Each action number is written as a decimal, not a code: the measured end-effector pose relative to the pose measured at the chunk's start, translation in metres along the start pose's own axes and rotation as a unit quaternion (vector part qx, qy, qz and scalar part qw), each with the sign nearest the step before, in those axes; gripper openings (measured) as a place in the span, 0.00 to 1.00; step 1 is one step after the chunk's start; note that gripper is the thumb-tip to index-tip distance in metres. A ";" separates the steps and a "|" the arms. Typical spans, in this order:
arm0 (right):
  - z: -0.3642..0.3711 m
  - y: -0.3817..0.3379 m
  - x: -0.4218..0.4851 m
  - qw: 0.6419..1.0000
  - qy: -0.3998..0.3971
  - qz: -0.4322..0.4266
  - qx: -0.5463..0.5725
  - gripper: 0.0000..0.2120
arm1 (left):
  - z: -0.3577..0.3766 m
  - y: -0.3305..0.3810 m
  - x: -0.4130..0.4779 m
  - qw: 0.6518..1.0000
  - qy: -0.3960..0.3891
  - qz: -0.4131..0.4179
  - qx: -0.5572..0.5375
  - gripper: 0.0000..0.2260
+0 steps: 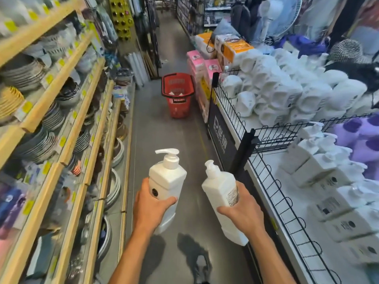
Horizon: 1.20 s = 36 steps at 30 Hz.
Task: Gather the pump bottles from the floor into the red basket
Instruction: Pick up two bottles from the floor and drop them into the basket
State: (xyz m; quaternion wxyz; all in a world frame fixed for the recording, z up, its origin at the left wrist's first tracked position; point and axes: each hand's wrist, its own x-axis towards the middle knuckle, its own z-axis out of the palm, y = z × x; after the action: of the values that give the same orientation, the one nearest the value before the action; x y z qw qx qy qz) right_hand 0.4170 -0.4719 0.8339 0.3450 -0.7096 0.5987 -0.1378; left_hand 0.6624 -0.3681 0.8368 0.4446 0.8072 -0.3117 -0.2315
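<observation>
My left hand (150, 206) grips a white square pump bottle (167, 177), held upright above the aisle floor. A second white pump bottle (220, 191) is tilted to the left in the grip of my right hand (243, 210). The red basket (178, 94) stands on the grey floor farther down the aisle, straight ahead. Some white items show inside it, but I cannot tell what they are.
Wooden shelves (67, 111) of plates and bowls line the left side. A wire-fenced display table (266, 136) with white bottles and boxes runs along the right. Pink packs (202, 66) stand right of the basket. My foot (202, 263) is on the floor below.
</observation>
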 end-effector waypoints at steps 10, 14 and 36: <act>0.004 -0.034 0.135 0.999 -0.029 -0.019 0.027 0.36 | 0.020 0.022 0.097 0.999 0.037 -0.015 0.007 0.34; 0.004 -0.056 0.186 0.998 -0.032 -0.037 0.028 0.36 | 0.022 0.027 0.139 0.998 0.058 -0.022 -0.007 0.35; 0.053 -0.205 0.412 0.999 -0.022 -0.021 0.026 0.36 | -0.006 0.054 0.433 0.991 0.080 -0.036 -0.099 0.36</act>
State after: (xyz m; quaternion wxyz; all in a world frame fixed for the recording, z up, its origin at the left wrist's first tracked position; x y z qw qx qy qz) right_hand 0.7046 -0.8347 0.8401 0.3734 -0.7153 0.5726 -0.1449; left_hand 0.9529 -0.6941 0.8439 0.5377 0.7855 -0.2215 -0.2117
